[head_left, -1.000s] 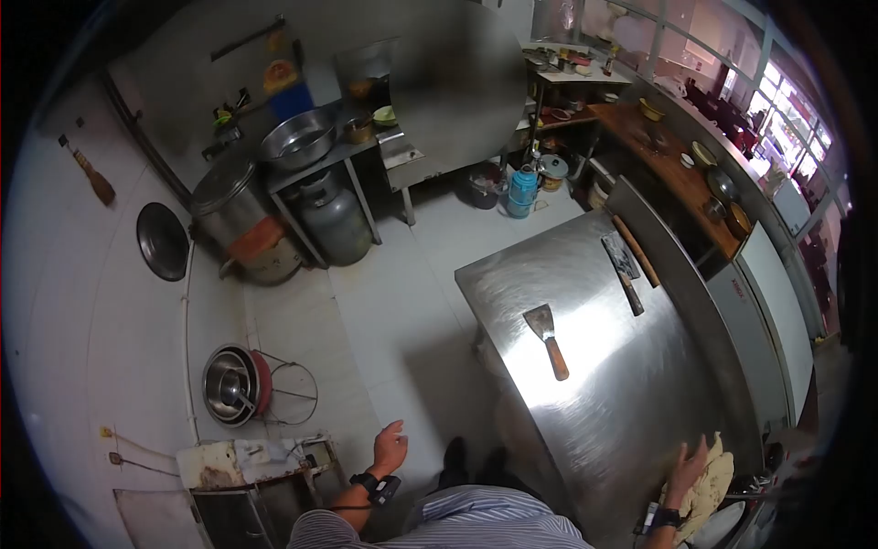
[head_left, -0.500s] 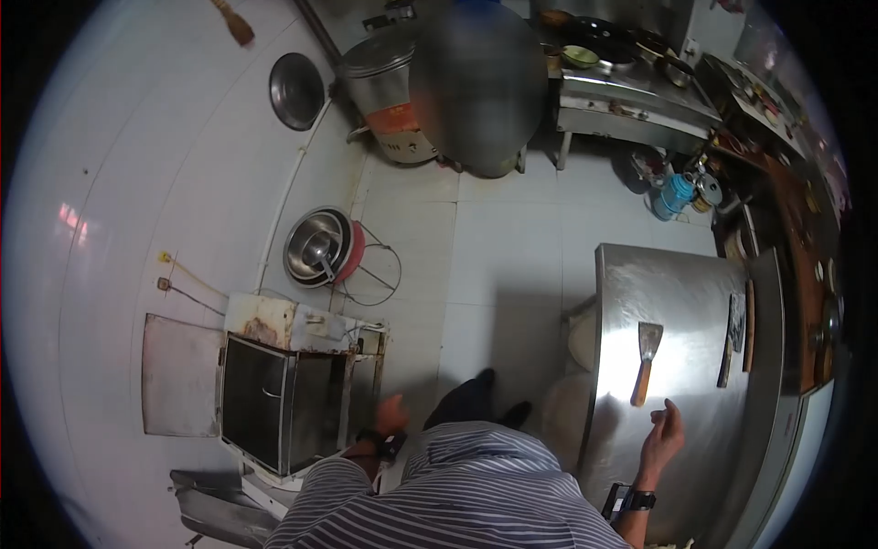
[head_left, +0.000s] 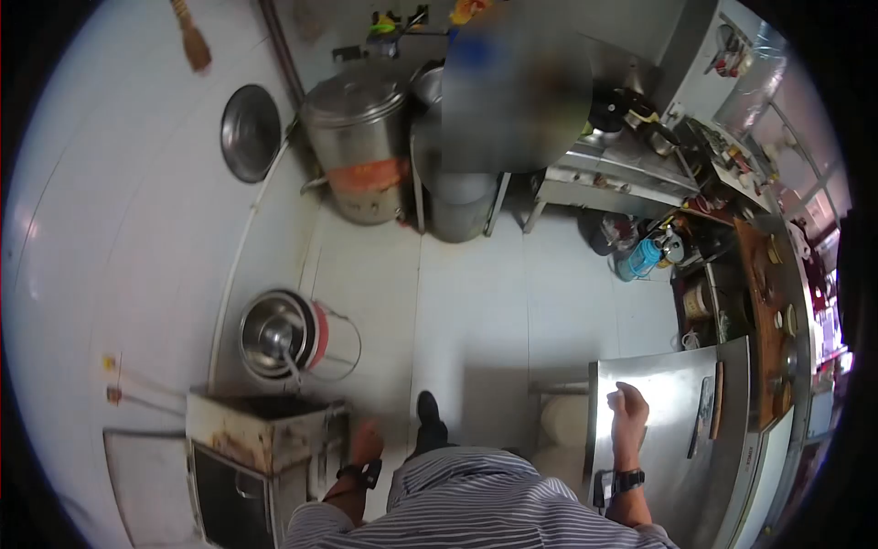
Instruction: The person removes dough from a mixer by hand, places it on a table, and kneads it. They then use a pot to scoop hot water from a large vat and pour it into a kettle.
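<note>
My left hand hangs low beside a rusty metal cabinet, apart from it. It is blurred, so its fingers cannot be made out. Over the stainless steel table I hold out my right hand, fingers loosely bent and somewhat apart, with nothing visible in them. The scraper that lay on this table is hidden or nearly hidden around my right hand and forearm. Farther right on the steel lie a dark flat blade-like tool and a brown stick.
Nested metal bowls sit on a wire stand at the left wall. Large steel pots stand ahead, near a stove. A blue jug is on the floor at right. A wooden counter runs along the right.
The view has shifted forward, so the table and cabinet sit lower. My right hand has come over the area where the scraper was visible. One foot has stepped ahead.
</note>
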Demonstrator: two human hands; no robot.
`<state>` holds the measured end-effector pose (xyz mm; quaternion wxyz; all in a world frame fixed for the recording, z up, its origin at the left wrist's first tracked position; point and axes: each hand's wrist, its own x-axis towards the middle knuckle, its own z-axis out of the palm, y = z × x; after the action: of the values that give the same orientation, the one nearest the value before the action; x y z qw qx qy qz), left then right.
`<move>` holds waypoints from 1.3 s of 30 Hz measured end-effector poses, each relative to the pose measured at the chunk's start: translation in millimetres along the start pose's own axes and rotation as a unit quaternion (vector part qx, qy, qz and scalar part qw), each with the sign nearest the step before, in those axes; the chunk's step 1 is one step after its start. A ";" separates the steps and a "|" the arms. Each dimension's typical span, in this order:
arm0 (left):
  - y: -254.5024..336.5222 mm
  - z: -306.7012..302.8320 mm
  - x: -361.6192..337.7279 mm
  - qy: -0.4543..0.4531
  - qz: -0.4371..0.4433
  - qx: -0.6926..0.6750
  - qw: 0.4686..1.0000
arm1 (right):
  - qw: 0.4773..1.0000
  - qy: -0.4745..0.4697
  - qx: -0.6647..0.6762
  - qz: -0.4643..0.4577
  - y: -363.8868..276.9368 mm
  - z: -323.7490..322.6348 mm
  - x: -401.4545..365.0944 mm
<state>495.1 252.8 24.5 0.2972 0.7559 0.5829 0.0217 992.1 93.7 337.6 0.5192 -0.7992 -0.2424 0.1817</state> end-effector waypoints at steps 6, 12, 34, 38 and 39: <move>12.6 -75.2 75.9 -0.101 -0.086 0.060 0.989 | 0.995 -0.051 0.076 0.038 -54.1 96.9 99.2; -55.8 -26.0 105.3 0.027 -0.144 0.028 0.989 | 0.977 -0.136 0.157 0.042 -87.1 198.9 253.8; 258.8 -306.3 592.6 0.241 0.088 0.043 0.966 | 0.977 -0.169 0.117 -0.047 -76.2 519.0 717.7; 309.0 -362.6 712.0 0.272 0.179 0.072 0.943 | 0.927 -0.154 -0.234 -0.248 -62.7 529.9 703.8; 315.7 -369.2 737.3 0.272 0.194 0.084 0.939 | 0.981 -0.164 0.093 -0.049 -76.1 535.1 691.3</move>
<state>864.8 1023.2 246.6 0.0527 0.8418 0.4829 0.2353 1251.4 915.0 169.4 0.5527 -0.6941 -0.3455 0.3058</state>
